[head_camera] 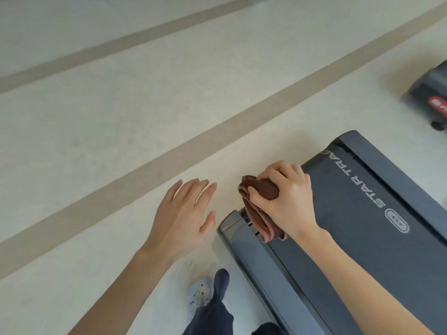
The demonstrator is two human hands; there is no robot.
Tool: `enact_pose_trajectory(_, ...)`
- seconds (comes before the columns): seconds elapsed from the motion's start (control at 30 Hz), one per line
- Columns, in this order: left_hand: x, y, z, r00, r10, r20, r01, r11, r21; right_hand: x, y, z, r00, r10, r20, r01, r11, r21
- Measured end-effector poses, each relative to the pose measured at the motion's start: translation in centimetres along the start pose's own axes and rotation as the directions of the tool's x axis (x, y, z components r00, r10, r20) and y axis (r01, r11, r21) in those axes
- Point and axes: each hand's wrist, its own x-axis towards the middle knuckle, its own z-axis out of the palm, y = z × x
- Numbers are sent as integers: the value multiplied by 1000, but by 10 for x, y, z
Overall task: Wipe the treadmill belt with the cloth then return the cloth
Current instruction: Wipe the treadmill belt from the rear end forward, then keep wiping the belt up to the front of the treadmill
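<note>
Head view: right hand (287, 201) grips brown cloth (260, 206) at treadmill belt (343, 213) end edge; left hand (183, 213) spread, empty, over floor (121, 117). Advice: press cloth flat, stroke along belt, overlap passes.

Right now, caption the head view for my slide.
Right hand grips crumpled brown cloth at end of dark grey treadmill belt; open left hand hovers over pale floor.

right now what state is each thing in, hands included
cloth, bunched up, gripped
right hand, curled round the cloth
left hand, fingers straight, holding nothing
treadmill belt, lying flat, cloth at one end corner
</note>
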Motion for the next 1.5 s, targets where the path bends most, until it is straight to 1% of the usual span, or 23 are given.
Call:
enact_pose_trajectory(0.07, 3, -1, -56, 1000, 20, 4, -20, 1000, -17, 18, -34, -38, 1000, -7, 8, 7, 1000, -2)
enact_pose_trajectory(0.13, 6, -1, -111, 999, 48, -22, -48, 998, -34, 36, -66, -76, 1000, 6, 22, -6, 1000, 4)
enact_pose_trajectory(0.23, 9, -1, -187, 995, 85, -49, -88, 995, -53, 57, -109, -129, 998, 62, 16, -62, 998, 11)
enact_pose_trajectory(0.3, 12, -3, -232, 992, 114, -52, -116, 992, -52, 69, -136, -160, 996, 94, -12, -94, 995, 28)
enact_pose_trajectory(0.43, 19, -10, -301, 984, 169, -46, -171, 985, -34, 92, -181, -206, 982, 180, -65, -180, 984, 9)
enact_pose_trajectory(0.53, 29, -15, -339, 985, 171, -19, -170, 985, 4, 105, -200, -229, 966, 228, -121, -227, 974, 19)
enact_pose_trajectory(0.63, 46, -19, -368, 987, 155, 33, -156, 987, 29, 113, -206, -245, 953, 273, -131, -271, 962, 37)
enact_pose_trajectory(0.73, 72, -17, -384, 979, 193, 63, -196, 980, 42, 125, -208, -256, 938, 314, -148, -311, 949, 46)
enact_pose_trajectory(0.87, 106, -11, -379, 939, 314, 140, -318, 948, 11, 138, -200, -260, 900, 389, -195, -385, 921, 58)
enact_pose_trajectory(1.03, 176, -17, -370, 879, 437, 192, -441, 897, -20, 165, -178, -258, 809, 537, -238, -535, 841, 78)
enact_pose_trajectory(1.13, 231, -20, -372, 824, 519, 225, -531, 847, -10, 197, -164, -255, 750, 612, -250, -609, 787, 100)
enact_pose_trajectory(1.23, 282, -23, -378, 779, 575, 250, -587, 809, -29, 232, -151, -251, 701, 650, -293, -651, 751, 108)
enact_pose_trajectory(1.4, 358, -26, -386, 747, 617, 247, -625, 778, -55, 291, -138, -258, 647, 667, -368, -675, 726, 129)
enact_pose_trajectory(1.5, 394, -24, -385, 694, 663, 281, -673, 736, -75, 314, -129, -263, 599, 678, -427, -703, 700, 126)
